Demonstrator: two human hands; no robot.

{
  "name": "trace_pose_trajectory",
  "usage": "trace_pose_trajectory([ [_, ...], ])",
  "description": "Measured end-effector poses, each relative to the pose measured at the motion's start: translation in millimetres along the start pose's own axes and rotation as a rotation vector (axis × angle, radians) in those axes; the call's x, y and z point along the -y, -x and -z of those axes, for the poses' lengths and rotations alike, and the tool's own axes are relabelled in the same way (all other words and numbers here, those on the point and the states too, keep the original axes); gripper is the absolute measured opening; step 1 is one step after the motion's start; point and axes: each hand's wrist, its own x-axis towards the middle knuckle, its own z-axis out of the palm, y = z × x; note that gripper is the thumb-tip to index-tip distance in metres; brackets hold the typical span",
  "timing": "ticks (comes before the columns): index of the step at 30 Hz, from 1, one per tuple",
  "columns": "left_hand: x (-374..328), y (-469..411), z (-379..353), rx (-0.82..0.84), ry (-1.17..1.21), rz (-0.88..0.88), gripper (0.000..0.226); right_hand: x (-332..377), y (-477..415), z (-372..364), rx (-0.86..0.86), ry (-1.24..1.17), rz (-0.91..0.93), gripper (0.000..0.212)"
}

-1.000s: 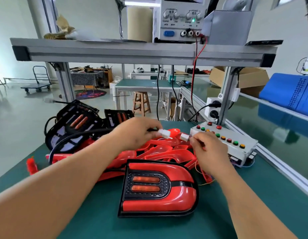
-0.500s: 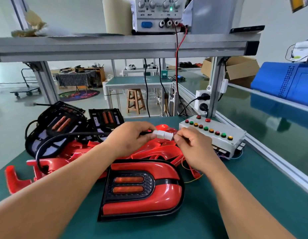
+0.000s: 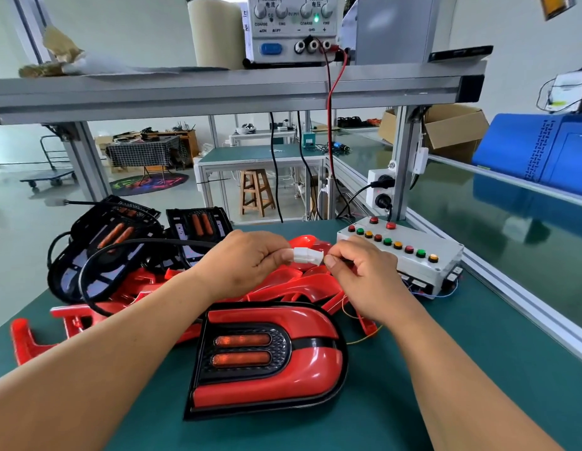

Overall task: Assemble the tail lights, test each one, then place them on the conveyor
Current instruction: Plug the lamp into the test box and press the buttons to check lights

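Connectors (image 3: pixel 307 255) now mated, between hands (image 3: pixel 250 260).

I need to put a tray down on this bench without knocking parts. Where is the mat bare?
Bare green mat lies right of the assembled tail light, between it, the button box and the bench's rail. The left, behind the light, is crowded with red lenses and black housings.

Beyond the aluminium frame shelf (image 3: pixel 218 92), a pale glossy floor (image 3: pixel 19 222) stretches to white walls (image 3: pixel 127 24). A wooden stool (image 3: pixel 256 193) stands beside a green-topped table (image 3: pixel 260 155). Farther back sit a flat trolley (image 3: pixel 50 175), a colourful round rug (image 3: pixel 149 183) and a cardboard box (image 3: pixel 455 130).
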Motion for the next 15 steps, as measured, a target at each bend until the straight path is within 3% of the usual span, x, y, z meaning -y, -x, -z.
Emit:
trace_pose_trajectory([
  [9,-4.0,1.0,16.6,0.013,-0.356,-0.16,0.053,0.3,-1.0,4.8,0.077,-0.005,0.046,0.037],
  [12,-5.8,3.4,16.9,0.002,-0.31,-0.154,0.054,-0.1,0.2,3.8,0.056,-0.016,0.055,0.031],
  [15,-7.0,6.3,10.2,0.026,-0.094,-0.111,0.043,0.3,0.4,1.2,0.006,-0.017,0.061,0.024],
])
